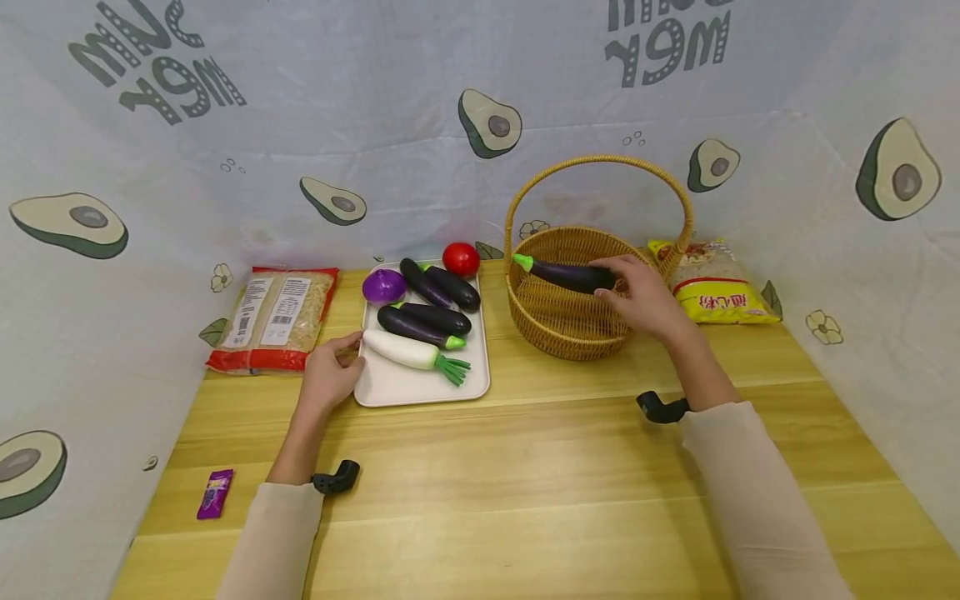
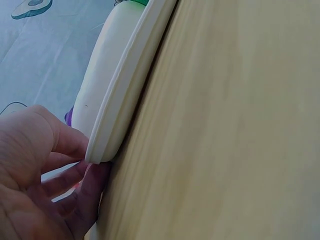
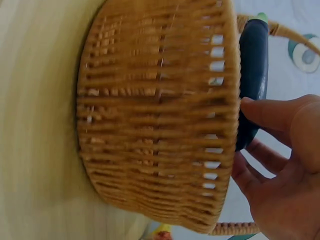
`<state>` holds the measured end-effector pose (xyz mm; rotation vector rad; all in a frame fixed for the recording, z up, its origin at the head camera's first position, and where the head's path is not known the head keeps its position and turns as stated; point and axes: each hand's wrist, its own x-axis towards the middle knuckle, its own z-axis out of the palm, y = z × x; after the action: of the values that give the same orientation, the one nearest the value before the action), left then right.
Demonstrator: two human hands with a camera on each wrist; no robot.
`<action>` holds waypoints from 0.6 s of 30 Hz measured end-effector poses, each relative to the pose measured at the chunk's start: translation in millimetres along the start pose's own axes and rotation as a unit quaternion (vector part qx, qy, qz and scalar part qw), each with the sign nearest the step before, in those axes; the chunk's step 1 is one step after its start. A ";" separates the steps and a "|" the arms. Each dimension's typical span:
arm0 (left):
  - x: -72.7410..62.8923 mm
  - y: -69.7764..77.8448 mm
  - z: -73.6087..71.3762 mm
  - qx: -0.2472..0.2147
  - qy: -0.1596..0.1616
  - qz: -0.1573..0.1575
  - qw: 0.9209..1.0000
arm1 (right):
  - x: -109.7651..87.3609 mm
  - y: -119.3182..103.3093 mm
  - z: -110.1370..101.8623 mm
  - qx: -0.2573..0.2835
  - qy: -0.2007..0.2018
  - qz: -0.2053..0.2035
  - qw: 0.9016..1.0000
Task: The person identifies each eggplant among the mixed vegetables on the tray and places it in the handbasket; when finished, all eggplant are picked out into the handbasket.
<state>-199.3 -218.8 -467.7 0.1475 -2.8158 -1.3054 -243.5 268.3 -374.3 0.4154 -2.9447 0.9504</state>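
Note:
Over the opening of the wicker basket (image 1: 570, 333), my right hand (image 1: 641, 292) grips an eggplant (image 1: 566, 276) by its blunt end. The green cap points left, and in the right wrist view the eggplant (image 3: 254, 65) lies along the basket's rim. My left hand (image 1: 330, 375) pinches the left edge of a white tray (image 1: 420, 393), thumb and fingertips at the rim in the left wrist view. On the tray lie a white radish (image 1: 401, 349) with green leaves, several eggplants (image 1: 423, 325), a purple onion (image 1: 384, 287) and a tomato (image 1: 461, 260) at the far right corner.
Left of the tray lies a bag of grain (image 1: 277, 321) with red ends. A yellow bag (image 1: 720, 292) leans behind the basket's right side, and the tall handle (image 1: 600, 158) arches above it. A small purple packet (image 1: 215, 494) lies at the near left. Printed cloth (image 1: 405, 125) surrounds the table.

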 end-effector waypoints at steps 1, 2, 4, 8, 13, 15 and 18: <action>0.3 0.0 0.3 0.002 -0.001 0.004 1.000 | 2.2 2.6 -0.9 -0.002 -0.004 0.007 1.000; 0.6 0.0 0.6 0.008 -0.002 0.009 1.000 | 4.7 5.3 -1.3 -0.004 -0.007 0.012 1.000; 1.0 0.6 1.0 0.021 -0.006 0.017 1.000 | 10.3 10.4 -1.4 -0.008 -0.014 0.022 1.000; 1.1 2.5 1.6 0.051 -0.007 0.026 0.998 | 22.7 19.9 0.3 -0.022 -0.026 0.030 0.999; 1.7 4.2 2.1 0.061 -0.009 0.022 0.998 | 36.9 30.1 4.3 -0.048 -0.032 0.036 0.998; 1.8 4.7 2.1 0.060 -0.011 0.016 0.998 | 42.1 33.0 6.7 -0.055 -0.039 0.044 0.997; 1.8 5.4 1.8 0.059 -0.012 0.013 0.998 | 49.2 36.9 10.8 -0.066 -0.051 0.055 0.995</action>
<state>-201.6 -214.2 -464.7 0.0975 -2.9041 -1.1448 -299.8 278.8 -399.3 0.3071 -3.1291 0.7576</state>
